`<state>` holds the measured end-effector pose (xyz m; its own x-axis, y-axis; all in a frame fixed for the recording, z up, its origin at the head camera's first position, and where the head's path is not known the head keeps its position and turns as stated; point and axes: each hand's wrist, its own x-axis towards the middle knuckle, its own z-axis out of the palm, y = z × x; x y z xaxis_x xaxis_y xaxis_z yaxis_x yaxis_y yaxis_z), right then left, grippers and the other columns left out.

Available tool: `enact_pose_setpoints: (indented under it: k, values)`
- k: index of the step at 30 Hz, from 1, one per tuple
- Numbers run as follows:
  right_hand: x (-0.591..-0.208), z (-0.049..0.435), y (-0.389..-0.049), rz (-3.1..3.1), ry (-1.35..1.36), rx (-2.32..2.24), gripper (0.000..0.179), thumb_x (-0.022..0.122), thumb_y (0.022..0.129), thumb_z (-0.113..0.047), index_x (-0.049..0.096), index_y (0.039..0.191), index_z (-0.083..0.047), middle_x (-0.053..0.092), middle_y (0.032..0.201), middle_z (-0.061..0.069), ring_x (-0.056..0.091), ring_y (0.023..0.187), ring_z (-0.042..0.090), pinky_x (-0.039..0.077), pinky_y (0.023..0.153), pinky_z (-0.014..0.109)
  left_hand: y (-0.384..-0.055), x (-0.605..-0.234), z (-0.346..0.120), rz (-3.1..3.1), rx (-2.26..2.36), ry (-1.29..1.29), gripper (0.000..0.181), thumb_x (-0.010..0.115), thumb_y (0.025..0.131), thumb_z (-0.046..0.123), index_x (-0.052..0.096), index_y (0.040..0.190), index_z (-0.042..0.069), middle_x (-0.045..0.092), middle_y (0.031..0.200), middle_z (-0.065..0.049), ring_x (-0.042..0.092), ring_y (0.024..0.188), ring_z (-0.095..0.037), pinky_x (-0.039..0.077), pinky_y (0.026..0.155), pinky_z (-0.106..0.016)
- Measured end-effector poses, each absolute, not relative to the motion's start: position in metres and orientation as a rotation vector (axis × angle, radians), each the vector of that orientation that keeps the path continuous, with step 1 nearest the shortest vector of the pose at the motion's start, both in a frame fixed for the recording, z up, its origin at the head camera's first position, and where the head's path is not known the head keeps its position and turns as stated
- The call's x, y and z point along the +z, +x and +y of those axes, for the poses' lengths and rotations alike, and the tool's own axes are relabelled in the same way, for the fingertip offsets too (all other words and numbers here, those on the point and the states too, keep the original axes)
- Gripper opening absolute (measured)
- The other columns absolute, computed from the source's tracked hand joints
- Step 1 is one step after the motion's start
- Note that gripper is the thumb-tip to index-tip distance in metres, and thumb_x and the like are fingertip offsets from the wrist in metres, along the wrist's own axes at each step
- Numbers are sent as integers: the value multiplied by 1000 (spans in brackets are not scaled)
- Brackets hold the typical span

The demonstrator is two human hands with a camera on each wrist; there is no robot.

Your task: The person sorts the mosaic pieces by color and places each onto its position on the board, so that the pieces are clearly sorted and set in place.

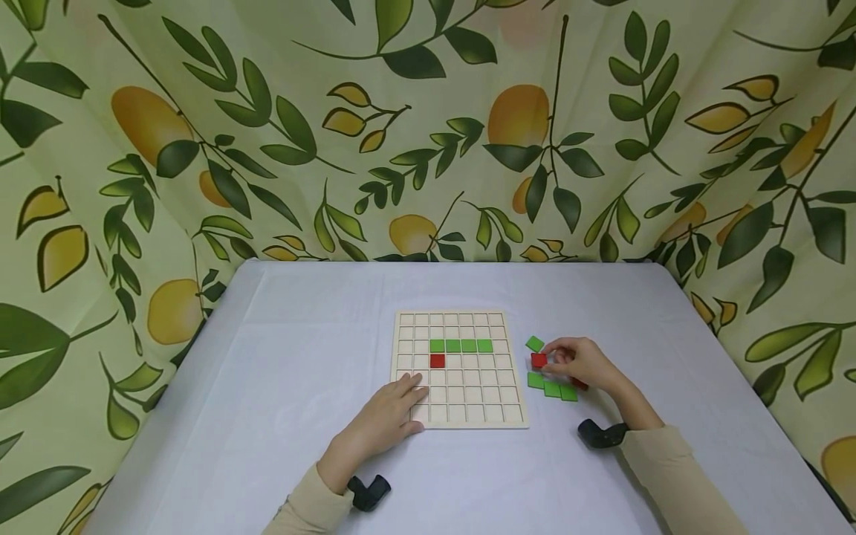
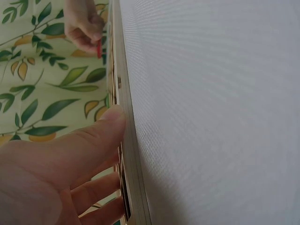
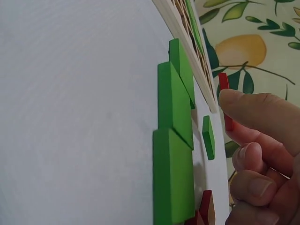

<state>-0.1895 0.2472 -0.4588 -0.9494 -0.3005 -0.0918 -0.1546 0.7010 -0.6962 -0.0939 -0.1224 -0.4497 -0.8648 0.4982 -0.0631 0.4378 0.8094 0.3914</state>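
Note:
My right hand (image 1: 583,362) pinches a red square tile (image 3: 226,101) between thumb and fingers, just right of the wooden grid board (image 1: 471,423). My left hand (image 1: 383,416) rests with its fingers on the board's lower left corner, the thumb along the front edge (image 2: 123,93). On the board a row of several green tiles (image 1: 461,345) fills neighbouring squares. Below the leftmost of them sits one red tile (image 1: 438,361). Loose green tiles (image 1: 552,389) lie below my right hand, and another green tile (image 1: 534,343) lies above it. More red tiles (image 3: 207,206) are partly hidden under that hand.
A white cloth covers the table (image 1: 301,334). Behind it hangs a curtain (image 1: 455,186) printed with leaves and fruit. Black wrist devices sit by the left sleeve (image 1: 369,493) and the right sleeve (image 1: 602,434).

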Motion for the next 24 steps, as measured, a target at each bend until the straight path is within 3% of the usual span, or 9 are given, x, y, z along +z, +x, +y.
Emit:
enact_pose_setpoints:
  k: [24]
  values:
    - [-462,222,-189,2659,-462,-1183,29,78,78,-12,66,99,3,47,70,-1,41,62,3,35,52,17,-93,-448,-122,2822,564,716,56,68,88,25,52,137,4,42,152,-16,38,143,-37,37,114,-51]
